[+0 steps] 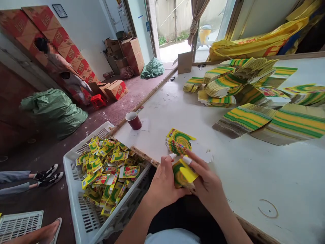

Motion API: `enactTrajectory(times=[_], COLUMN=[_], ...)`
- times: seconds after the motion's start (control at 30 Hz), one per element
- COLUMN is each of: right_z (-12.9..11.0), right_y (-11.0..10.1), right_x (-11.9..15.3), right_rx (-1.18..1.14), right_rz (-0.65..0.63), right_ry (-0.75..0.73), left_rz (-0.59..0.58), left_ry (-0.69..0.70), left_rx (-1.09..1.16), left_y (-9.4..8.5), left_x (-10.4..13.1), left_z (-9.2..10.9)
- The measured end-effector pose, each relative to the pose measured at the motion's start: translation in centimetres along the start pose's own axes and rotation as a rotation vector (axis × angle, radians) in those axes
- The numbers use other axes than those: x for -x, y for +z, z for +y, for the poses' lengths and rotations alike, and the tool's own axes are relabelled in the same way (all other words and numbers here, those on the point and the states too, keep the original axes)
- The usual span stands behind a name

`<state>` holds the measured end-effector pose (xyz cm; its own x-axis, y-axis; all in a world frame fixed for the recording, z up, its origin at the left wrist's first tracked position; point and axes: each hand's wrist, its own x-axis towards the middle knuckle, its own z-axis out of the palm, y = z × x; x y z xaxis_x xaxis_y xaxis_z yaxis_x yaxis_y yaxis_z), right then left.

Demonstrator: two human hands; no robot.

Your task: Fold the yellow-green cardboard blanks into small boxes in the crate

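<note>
Between my two hands is a small yellow and green carton (182,173), held over the table's near edge. My left hand (165,179) grips its left side, fingers bent around it. With my right hand (207,179) I hold the carton's right side and flap. White coverings sit on some fingertips of both hands. Just beyond my fingers, a small stack of flat printed cartons (179,139) lies on the white table. To my left, a white plastic crate (67,169) holds many small yellow-green cartons (109,169).
Large bundles of flat cartons (243,118) spread over the table's right. A maroon mug (133,121) stands near the left edge; a rubber band (268,208) lies at right. A person (64,67) stands by stacked red boxes (61,40). Other people's feet (49,173) show at left.
</note>
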<state>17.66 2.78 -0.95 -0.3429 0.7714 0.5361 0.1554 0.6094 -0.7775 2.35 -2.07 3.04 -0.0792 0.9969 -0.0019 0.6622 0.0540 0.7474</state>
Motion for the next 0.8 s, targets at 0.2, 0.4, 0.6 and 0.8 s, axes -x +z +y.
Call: enactTrajectory(times=[0.2, 0.4, 0.6, 0.8], right_z=[0.4, 0.5, 0.2, 0.8], right_y=[-0.7, -3.2, -1.7, -0.2], right_x=[-0.2, -1.5, -1.2, -1.2], right_rx=[0.090, 0.022, -0.109, -0.034], right_rz=[-0.134, -0.274, -0.132, 0.011], right_ry=[-0.065, -0.034, 0.104, 0.249], left_rz=[0.116, 0.050, 0.091, 0.450], left_ry=[0.052, 0.050, 0.098, -0.096], left_rx=[-0.070, 0.040, -0.061, 0.030], left_y=[-1.6, -3.1, -2.4, -4.8], left_x=[-0.1, -0.5, -0.8, -0.6], left_z=[-0.2, -0.1, 0.5, -4.0])
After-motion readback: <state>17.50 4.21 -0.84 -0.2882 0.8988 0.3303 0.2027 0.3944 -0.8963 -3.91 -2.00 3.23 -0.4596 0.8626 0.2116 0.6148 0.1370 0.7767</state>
